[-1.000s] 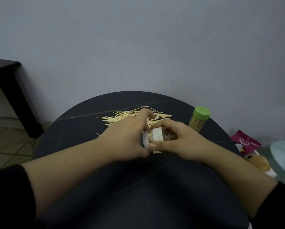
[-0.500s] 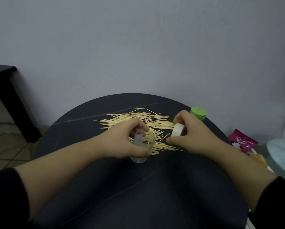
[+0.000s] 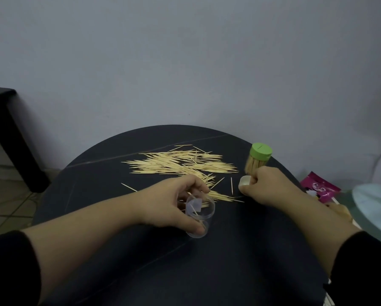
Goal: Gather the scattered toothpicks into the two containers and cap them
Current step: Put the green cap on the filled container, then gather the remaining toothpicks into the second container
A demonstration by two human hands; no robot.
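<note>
Several toothpicks [image 3: 180, 164] lie scattered in a pile across the far half of the round black table [image 3: 207, 272]. My left hand [image 3: 172, 204] grips a clear uncapped container [image 3: 199, 217], which holds a few toothpicks and stands on the table near the pile's front edge. My right hand [image 3: 266, 186] holds a white cap [image 3: 244, 181] low over the table, to the right of the pile. Just behind that hand stands a second container [image 3: 257, 162], full of toothpicks and closed with a green cap [image 3: 261, 151].
A pink packet [image 3: 319, 188] and a pale round plate-like object [image 3: 375, 204] sit off the table's right side. A dark table leg and top [image 3: 11, 140] stand at the far left. A grey wall rises right behind the table.
The hands have pulled apart: the white cap came off the clear container. My right hand carried the cap to the right, beside the green-capped container, while my left set the clear container upright.
</note>
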